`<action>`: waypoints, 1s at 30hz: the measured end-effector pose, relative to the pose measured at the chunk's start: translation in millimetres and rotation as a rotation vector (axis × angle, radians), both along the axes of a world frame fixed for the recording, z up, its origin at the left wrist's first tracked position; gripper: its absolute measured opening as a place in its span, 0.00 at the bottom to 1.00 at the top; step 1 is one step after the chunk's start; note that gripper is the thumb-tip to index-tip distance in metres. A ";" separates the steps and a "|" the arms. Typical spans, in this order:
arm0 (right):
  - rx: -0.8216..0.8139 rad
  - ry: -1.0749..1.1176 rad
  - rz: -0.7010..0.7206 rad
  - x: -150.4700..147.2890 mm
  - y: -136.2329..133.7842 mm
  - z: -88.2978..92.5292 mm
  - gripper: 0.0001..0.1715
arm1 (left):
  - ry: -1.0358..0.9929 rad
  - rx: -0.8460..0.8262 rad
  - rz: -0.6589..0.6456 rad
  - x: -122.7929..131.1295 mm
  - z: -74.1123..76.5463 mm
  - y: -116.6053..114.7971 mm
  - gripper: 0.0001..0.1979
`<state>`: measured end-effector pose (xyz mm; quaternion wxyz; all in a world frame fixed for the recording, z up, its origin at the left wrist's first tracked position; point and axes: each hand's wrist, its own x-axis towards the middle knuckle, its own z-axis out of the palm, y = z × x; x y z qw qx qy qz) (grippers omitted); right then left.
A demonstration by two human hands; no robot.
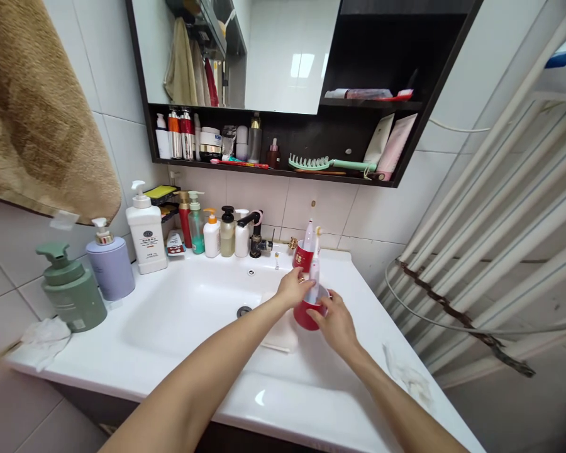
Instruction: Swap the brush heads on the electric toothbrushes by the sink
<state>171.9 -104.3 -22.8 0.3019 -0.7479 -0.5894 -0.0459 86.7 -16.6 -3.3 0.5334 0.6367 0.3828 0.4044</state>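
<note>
A red cup (306, 314) stands on the white sink counter (339, 377) right of the basin. An electric toothbrush (315, 267) stands upright in it. My left hand (292, 288) is closed around the toothbrush's handle at the cup's rim. My right hand (334, 322) wraps the cup's right side. A second red cup (303, 255) with another toothbrush stands just behind, near the wall.
Pump bottles (146, 233) line the back and left of the basin (202, 308), beside a dark tap (255, 236). A green bottle (70, 289) and a crumpled cloth (44, 340) sit far left. A white cloth (408, 374) lies right. A shelf (273, 154) hangs above.
</note>
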 end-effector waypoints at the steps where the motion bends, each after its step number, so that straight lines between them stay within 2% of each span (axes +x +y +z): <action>1: -0.019 0.016 0.021 -7.2 1.7 -4.2 0.07 | -0.003 0.006 0.013 0.7 -2.2 1.8 0.16; 6: -0.090 0.072 0.088 -28.1 14.9 -17.0 0.05 | -0.082 -0.001 0.106 -8.5 -12.9 15.6 0.08; 8: -0.105 0.073 0.089 -30.7 20.9 -19.2 0.05 | -0.162 0.004 0.141 -16.8 -10.0 22.0 0.08; 12: -0.114 0.074 0.087 -31.5 31.5 -26.0 0.06 | -0.336 0.011 0.181 -38.3 5.8 28.5 0.10; 15: -0.116 0.108 0.079 -29.6 36.2 -32.9 0.06 | -0.411 -0.009 0.163 -54.1 11.8 21.7 0.12; 19: -0.061 0.191 0.075 -24.8 37.5 -27.7 0.09 | -0.424 -0.074 0.057 -65.0 5.6 0.7 0.13; 22: 0.121 0.399 0.133 -25.9 38.3 -6.4 0.15 | -0.434 -0.166 -0.080 -64.0 -0.5 -14.6 0.14; 24: 0.183 0.654 0.255 -30.7 40.7 9.7 0.17 | -0.451 -0.229 -0.188 -60.8 -3.6 -21.4 0.15; 27: 0.124 1.031 0.405 -38.7 45.9 24.5 0.19 | -0.450 -0.314 -0.278 -55.6 -9.8 -25.8 0.16; 30: 0.088 1.250 0.402 -39.9 47.8 25.9 0.16 | -0.424 -0.450 -0.338 -51.6 -17.9 -26.8 0.18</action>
